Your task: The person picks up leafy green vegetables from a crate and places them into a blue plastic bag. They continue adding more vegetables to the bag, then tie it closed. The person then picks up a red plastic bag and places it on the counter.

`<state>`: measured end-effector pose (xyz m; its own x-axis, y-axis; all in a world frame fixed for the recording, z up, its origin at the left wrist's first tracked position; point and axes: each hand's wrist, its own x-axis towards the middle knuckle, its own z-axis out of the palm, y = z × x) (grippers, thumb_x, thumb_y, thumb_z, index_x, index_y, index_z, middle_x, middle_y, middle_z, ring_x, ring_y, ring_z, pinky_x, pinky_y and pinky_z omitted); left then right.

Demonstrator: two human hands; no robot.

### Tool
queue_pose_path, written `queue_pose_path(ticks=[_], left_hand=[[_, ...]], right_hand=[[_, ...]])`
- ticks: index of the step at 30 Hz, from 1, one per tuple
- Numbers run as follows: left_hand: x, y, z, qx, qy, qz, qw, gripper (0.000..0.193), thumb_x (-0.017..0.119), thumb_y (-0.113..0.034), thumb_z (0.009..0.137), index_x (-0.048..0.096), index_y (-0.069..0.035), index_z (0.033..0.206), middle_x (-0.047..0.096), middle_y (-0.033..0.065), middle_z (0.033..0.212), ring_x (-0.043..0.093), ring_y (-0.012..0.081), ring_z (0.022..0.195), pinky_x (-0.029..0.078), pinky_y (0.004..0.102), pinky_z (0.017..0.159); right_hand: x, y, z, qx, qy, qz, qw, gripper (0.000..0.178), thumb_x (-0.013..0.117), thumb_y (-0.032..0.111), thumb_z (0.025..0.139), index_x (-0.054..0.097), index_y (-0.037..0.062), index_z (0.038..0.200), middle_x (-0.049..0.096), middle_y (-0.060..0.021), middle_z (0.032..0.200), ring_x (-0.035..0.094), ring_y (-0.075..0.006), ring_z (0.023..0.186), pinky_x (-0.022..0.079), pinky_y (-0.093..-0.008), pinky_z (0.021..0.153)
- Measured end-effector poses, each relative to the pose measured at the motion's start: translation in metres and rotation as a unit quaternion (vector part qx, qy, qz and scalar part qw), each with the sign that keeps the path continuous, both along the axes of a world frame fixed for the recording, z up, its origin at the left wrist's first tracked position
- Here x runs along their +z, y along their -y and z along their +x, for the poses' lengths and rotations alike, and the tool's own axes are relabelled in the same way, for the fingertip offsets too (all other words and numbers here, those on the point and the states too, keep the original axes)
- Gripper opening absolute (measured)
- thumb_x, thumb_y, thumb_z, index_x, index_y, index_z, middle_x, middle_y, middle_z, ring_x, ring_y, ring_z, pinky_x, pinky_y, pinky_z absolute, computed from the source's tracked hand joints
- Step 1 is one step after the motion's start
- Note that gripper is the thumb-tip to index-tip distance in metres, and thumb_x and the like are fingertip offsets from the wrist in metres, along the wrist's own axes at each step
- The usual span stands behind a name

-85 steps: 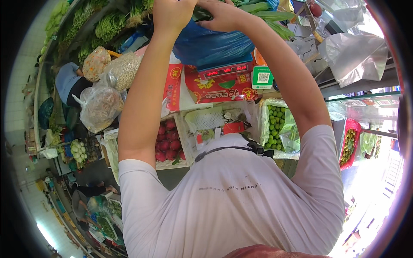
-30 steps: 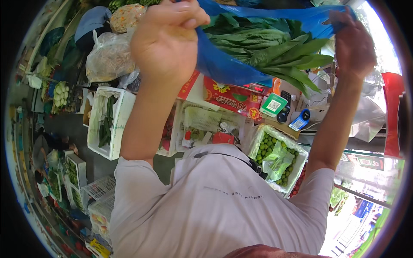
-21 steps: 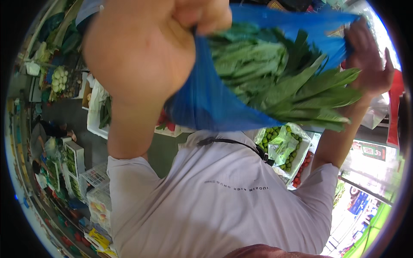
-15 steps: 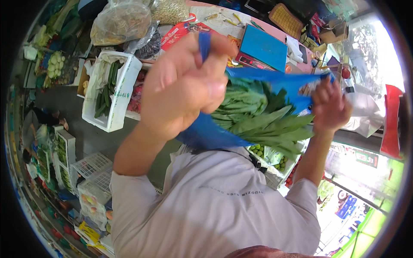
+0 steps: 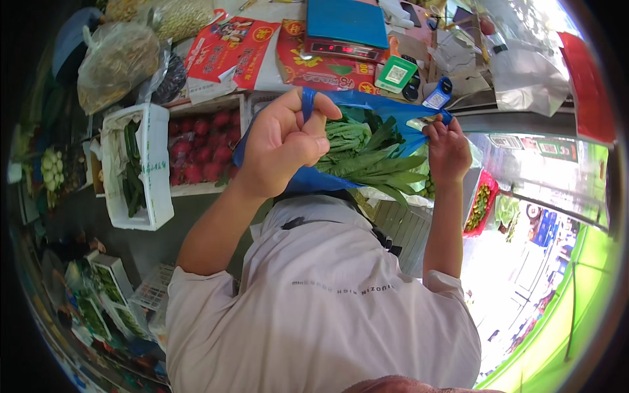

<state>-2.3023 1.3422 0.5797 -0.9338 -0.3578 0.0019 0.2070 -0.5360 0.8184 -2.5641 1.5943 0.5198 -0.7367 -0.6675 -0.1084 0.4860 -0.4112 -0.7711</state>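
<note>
A blue plastic bag (image 5: 313, 179) hangs stretched between my hands in front of my waist. Leafy greens (image 5: 357, 147) fill it, their long leaves sticking out over the near side. My left hand (image 5: 283, 143) is closed, with one handle loop of the bag hooked over a finger. On the other side, my right hand (image 5: 449, 154) pinches the opposite handle in its fingertips. Beyond the bag, a scale (image 5: 347, 25) with a blue top and lit red digits sits on the counter.
A white foam box (image 5: 156, 173) with cucumbers (image 5: 132, 173) stands at left, beside a crate of red round produce (image 5: 202, 147). Red printed sheets (image 5: 232, 49), a green code card (image 5: 395, 74) and a blue payment device (image 5: 438, 93) lie near the scale. A red basket (image 5: 491, 213) is at right.
Both hands have come down, farther from my head, with the bag and greens between them. The view has shifted, bringing more of the counter front and the red produce crate into sight.
</note>
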Motion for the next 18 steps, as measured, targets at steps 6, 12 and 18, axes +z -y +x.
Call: queue_pose_path(ticks=[6, 12, 18], left_hand=[[-0.005, -0.012, -0.017, -0.02, 0.026, 0.01, 0.999, 0.034, 0.059, -0.002, 0.084, 0.056, 0.006, 0.116, 0.043, -0.0051, 0.075, 0.038, 0.0038, 0.062, 0.033, 0.0228, 0.056], [-0.104, 0.052, 0.003, 0.141, 0.193, 0.005, 0.971, 0.028, 0.055, -0.008, 0.095, 0.059, 0.005, 0.119, 0.031, -0.0079, 0.065, 0.026, 0.004, 0.052, 0.023, 0.024, 0.052], [-0.124, 0.047, 0.008, 0.092, 0.194, 0.084, 0.973, 0.03, 0.058, -0.008, 0.094, 0.06, 0.003, 0.122, 0.033, -0.0067, 0.063, 0.029, 0.0052, 0.05, 0.025, 0.0238, 0.05]], right_hand=[[-0.017, -0.025, -0.008, -0.019, -0.036, -0.003, 0.999, 0.04, 0.066, 0.015, 0.083, 0.057, -0.005, 0.116, 0.058, -0.0054, 0.092, 0.05, -0.0178, 0.085, 0.042, -0.0317, 0.087], [-0.036, 0.0, -0.004, 0.088, -0.08, 0.15, 0.982, 0.036, 0.064, 0.016, 0.089, 0.06, -0.0042, 0.119, 0.062, -0.0048, 0.091, 0.058, -0.0164, 0.087, 0.044, -0.0303, 0.085], [-0.049, -0.002, -0.013, 0.058, -0.056, 0.183, 0.98, 0.026, 0.063, 0.02, 0.093, 0.067, 0.0022, 0.111, 0.066, -0.0053, 0.088, 0.063, -0.0164, 0.087, 0.046, -0.0305, 0.085]])
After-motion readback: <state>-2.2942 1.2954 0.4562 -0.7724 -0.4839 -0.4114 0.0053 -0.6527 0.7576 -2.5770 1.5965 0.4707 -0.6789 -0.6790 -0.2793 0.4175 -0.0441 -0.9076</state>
